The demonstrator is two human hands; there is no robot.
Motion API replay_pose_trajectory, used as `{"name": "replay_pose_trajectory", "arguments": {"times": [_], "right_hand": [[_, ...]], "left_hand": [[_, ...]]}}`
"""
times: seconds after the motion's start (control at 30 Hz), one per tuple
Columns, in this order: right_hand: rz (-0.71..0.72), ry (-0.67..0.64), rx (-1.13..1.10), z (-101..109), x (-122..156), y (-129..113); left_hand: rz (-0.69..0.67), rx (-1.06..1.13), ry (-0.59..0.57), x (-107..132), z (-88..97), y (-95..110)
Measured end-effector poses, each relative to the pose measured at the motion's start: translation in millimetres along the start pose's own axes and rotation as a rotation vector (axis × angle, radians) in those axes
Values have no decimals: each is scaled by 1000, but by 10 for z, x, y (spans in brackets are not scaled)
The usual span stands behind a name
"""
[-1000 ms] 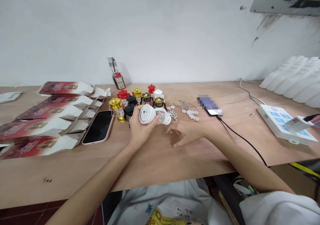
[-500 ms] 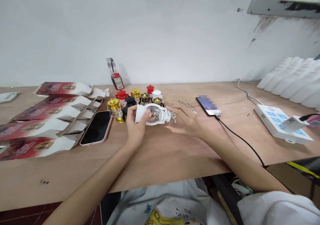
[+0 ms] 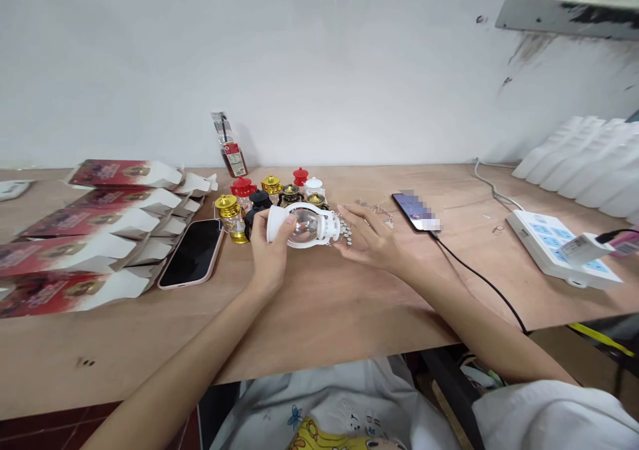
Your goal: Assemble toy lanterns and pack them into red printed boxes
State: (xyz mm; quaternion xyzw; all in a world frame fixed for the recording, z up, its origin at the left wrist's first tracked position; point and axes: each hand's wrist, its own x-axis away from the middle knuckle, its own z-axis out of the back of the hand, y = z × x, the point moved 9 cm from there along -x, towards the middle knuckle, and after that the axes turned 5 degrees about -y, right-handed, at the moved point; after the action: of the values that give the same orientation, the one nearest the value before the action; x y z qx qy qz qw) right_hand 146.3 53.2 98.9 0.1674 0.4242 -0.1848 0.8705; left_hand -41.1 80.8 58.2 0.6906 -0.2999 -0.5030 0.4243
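A small white lantern (image 3: 330,227) with a clear globe is held on its side above the table, its base toward the left. My left hand (image 3: 269,247) is closed round the base, the thumb lying against the globe end. At the lantern's top, my right hand (image 3: 372,240) has its thumb and index finger on either side of the cap, the fingertips appearing to touch it. Behind my hands stand several small lanterns, among them a gold lantern (image 3: 229,216), a black lantern (image 3: 259,201) and a red lantern (image 3: 243,187). Small silver discs (image 3: 348,233) lie beside my right fingers.
Red-and-white boxes (image 3: 94,253) and a dark-screened phone (image 3: 192,253) lie to the left. To the right are a cabled phone (image 3: 414,212), a power strip (image 3: 539,233) and white stacked pieces (image 3: 574,157). A packaged bottle (image 3: 234,159) stands by the wall; thin metal bits (image 3: 377,209) lie mid-table.
My right thumb has come up to the lantern's cap, where it was apart before. The lantern has turned slightly and shifted a little left in my left hand.
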Motion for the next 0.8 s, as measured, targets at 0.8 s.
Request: {"name": "replay_pose_trajectory", "arguments": {"times": [0.8], "right_hand": [[-7,33,12,-11,66,24]], "left_hand": [[201,250,-38,35,-95,-90]]}}
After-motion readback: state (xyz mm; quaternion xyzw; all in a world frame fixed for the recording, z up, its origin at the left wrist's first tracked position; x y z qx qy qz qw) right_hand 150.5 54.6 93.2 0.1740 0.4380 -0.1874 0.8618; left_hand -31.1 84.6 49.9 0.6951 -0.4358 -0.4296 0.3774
